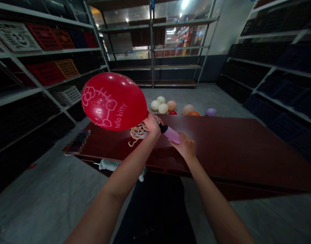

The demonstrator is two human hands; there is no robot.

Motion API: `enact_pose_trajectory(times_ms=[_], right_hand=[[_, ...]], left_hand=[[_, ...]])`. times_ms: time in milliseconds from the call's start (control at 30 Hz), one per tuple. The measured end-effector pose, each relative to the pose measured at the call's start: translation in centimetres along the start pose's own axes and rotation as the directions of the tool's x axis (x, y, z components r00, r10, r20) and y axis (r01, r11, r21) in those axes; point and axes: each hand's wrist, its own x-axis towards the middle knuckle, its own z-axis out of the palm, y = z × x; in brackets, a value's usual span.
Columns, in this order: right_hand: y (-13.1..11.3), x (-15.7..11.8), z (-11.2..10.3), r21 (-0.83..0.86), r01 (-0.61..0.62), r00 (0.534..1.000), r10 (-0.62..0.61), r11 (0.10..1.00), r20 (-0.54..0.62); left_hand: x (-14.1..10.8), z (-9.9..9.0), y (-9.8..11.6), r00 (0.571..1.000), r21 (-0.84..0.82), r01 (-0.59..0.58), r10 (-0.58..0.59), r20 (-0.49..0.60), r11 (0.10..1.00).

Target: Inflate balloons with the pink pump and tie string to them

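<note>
A large red inflated balloon [115, 101] with pink "hello kitty" print stretches out to the left of my left hand [152, 124]. The fingers of that hand are closed round the balloon's neck, at the black tip of a pink hand pump [172, 135]. My right hand [185, 145] grips the pump's pink body at its near end. Behind and below my left hand, a tangled beige cord [138, 131] lies on the dark red table [221, 145], partly covered by the balloon and hand.
Beyond the table's far edge lie several balloons, among them a cream one [163, 108] and a purple one [210, 112]. A blurred dark object [79, 140] rests at the table's left end. Shelves with crates [66, 68] flank the left side; more racks stand behind and right.
</note>
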Motion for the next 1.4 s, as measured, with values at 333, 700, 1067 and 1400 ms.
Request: enact_pose_trajectory(times_ms=[333, 700, 1067, 1400], right_hand=[[-1.1, -0.1, -0.8, -0.036, 0.128, 0.991, -0.126, 0.991, 0.051], [-0.5, -0.3, -0.2, -0.073, 0.235, 0.972, -0.232, 0.969, 0.047], [-0.1, -0.4, 0.1, -0.077, 0.168, 0.986, -0.166, 0.983, 0.029], [0.0, 0.0, 0.2, -0.068, 0.076, 0.997, -0.074, 0.995, 0.030]], left_hand=[[1.3, -4.2, 2.9, 0.997, -0.078, 0.045, -0.050, -0.063, 0.996], [3.7, -7.7, 9.4, 0.982, -0.073, -0.025, 0.011, -0.186, 0.997], [5.4, -6.8, 10.3, 0.977, -0.113, -0.110, 0.087, -0.195, 0.987], [2.2, -2.4, 3.0, 0.997, -0.051, -0.063, 0.060, -0.047, 0.997]])
